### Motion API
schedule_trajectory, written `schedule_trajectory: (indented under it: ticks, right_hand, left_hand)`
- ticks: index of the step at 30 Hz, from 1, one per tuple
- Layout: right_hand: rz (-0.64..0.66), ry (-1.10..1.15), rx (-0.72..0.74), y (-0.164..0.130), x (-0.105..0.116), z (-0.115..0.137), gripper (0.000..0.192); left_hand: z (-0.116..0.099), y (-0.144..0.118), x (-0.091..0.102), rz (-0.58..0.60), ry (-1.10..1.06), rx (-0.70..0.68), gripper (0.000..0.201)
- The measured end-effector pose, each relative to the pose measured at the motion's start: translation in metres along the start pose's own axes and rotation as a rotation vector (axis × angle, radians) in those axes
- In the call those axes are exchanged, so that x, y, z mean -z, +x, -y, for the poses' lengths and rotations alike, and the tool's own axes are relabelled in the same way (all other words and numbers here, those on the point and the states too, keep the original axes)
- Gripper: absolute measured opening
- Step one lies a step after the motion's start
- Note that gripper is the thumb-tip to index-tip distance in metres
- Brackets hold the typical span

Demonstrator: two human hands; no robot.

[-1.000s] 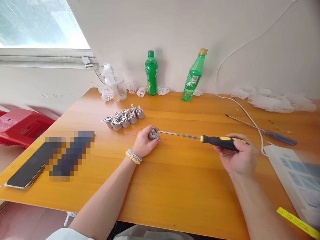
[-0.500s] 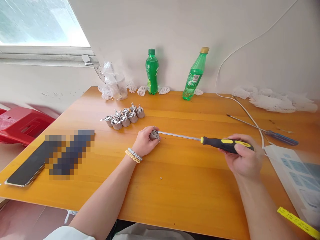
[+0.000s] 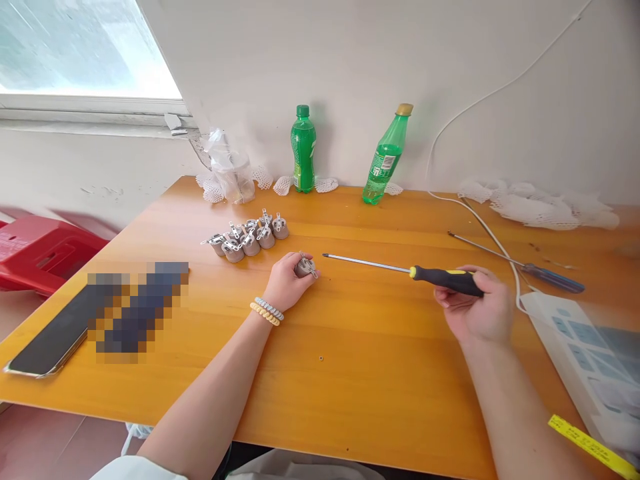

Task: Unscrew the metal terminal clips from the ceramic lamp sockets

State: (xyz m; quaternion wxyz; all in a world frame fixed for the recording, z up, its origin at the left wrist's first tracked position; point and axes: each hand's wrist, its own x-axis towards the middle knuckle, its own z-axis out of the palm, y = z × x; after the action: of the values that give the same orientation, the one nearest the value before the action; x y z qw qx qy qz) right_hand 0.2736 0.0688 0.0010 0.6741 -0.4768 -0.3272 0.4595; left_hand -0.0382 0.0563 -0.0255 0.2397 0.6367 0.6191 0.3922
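Observation:
My left hand (image 3: 286,281) rests on the orange table (image 3: 350,373) and grips a small grey socket part with metal tabs (image 3: 304,267). My right hand (image 3: 475,310) holds the black and yellow handle of a long screwdriver (image 3: 400,269). The screwdriver's shaft points left, and its tip hangs a short gap to the right of the socket part, not touching it. A cluster of several similar grey socket parts (image 3: 247,237) lies just beyond my left hand. A tiny screw (image 3: 321,358) lies on the table nearer to me.
Two green bottles (image 3: 303,148) (image 3: 384,160) stand at the back wall. A second screwdriver (image 3: 520,263) and a white cable (image 3: 493,230) lie at the right. A phone (image 3: 50,340) lies at the left edge, white packaging (image 3: 580,340) at the right edge.
The screwdriver tip was at the socket part in my left hand; now my right hand has pulled it back to the right, leaving a gap. My left hand has stayed in place.

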Motion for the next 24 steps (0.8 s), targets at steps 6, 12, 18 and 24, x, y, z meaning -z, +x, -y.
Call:
schedule_trajectory:
  ticks: [6,12,18,24]
  right_hand:
    - [-0.058,-0.189,0.046,0.015,0.014,-0.005,0.011]
    - [0.179,-0.594,0.162,0.018,0.031,0.002,0.031]
    - [0.525,-1.345,0.280,0.005,0.026,0.003,0.033]
    - [0.634,-1.165,0.666,-0.052,-0.044,-0.011,0.015]
  left_hand:
    - [0.000,0.000,-0.001,-0.038,0.080,0.023,0.034]
    - [-0.012,-0.008,-0.007,-0.012,0.088,-0.036,0.029]
    - [-0.031,-0.013,-0.009,0.096,0.088,-0.243,0.026]
    - [-0.036,-0.018,-0.015,0.145,0.092,-0.283,0.029]
